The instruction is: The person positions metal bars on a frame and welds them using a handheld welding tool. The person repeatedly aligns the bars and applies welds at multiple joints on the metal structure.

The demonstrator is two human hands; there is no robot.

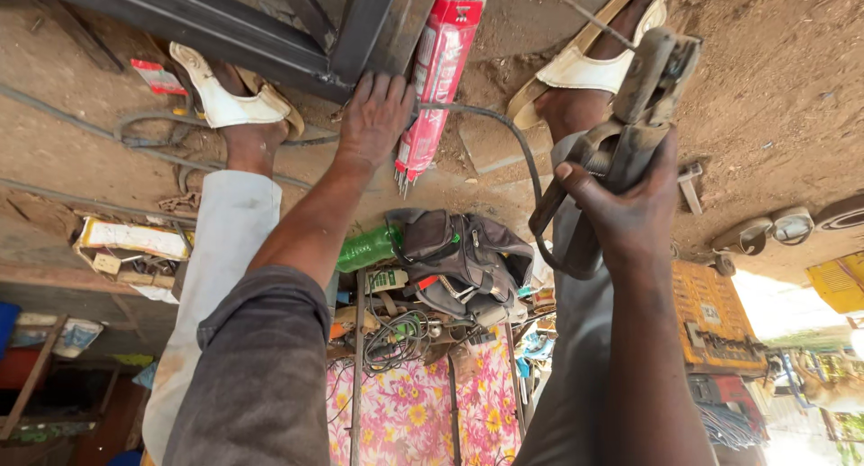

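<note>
Dark metal frame point(225, 25) under left hand point(373, 115).

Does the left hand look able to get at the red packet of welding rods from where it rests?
Probably yes. The left hand rests on the dark metal frame, right beside the red rod packet, with nothing visible between them.

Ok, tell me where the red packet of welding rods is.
In the head view, the red packet of welding rods sits top centre, leaning against the dark metal frame, just right of the left hand.
</note>
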